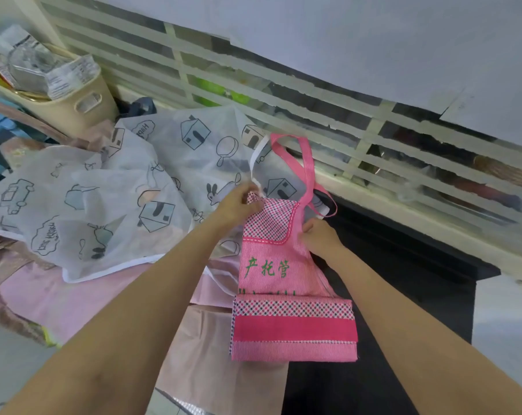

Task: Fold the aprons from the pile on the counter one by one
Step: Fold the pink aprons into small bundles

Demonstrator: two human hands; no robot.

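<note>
Apron, pink, half-folded: left hand pinches the bib corner, right hand grips its edge. The loose strap could snag and undo the fold.

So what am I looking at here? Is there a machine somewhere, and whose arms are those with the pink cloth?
No machine here: the one picture comes from a camera worn on a person's head, looking down at their own bare arms. The left hand pinches the top corner of a pink apron with green lettering, and the right hand grips its right edge. The apron's lower part is already folded up, and its neck strap loops upward. To the left lies the pile: a white apron printed with houses and cars, over pale pink cloth. A beige basket of oddments stands behind.
</note>
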